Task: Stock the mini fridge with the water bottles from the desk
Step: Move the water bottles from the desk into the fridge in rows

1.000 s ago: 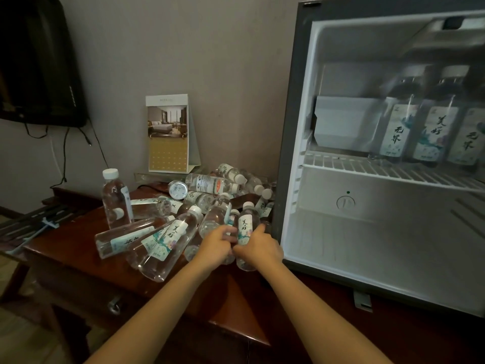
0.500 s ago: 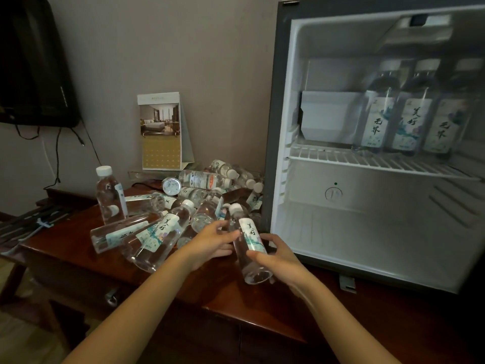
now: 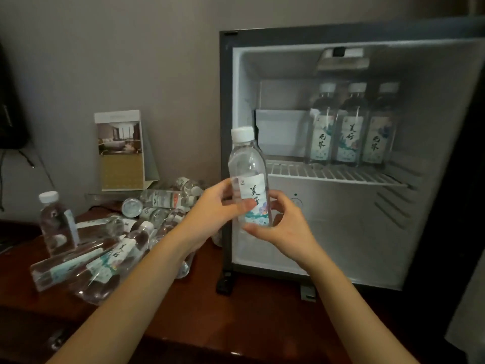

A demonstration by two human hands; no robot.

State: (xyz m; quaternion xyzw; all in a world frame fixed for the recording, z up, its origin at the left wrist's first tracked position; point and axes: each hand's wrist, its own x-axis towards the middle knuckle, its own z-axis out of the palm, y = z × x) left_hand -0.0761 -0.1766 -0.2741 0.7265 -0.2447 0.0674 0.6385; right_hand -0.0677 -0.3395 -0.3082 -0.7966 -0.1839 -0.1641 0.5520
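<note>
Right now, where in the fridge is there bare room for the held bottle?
The wire shelf is bare left of the three standing bottles; the fridge floor below is bare too. Crowded: the bottle pile on the desk.

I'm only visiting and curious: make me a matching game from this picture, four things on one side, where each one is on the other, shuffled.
1. foremost bottle
2. three upright labelled bottles
3. calendar card
4. lone standing bottle

A. by the wall, behind the lying bottles
B. on the wire shelf
C. held between left hand and right hand
D. left end of the desk

Pairs: 1-C, 2-B, 3-A, 4-D
</note>
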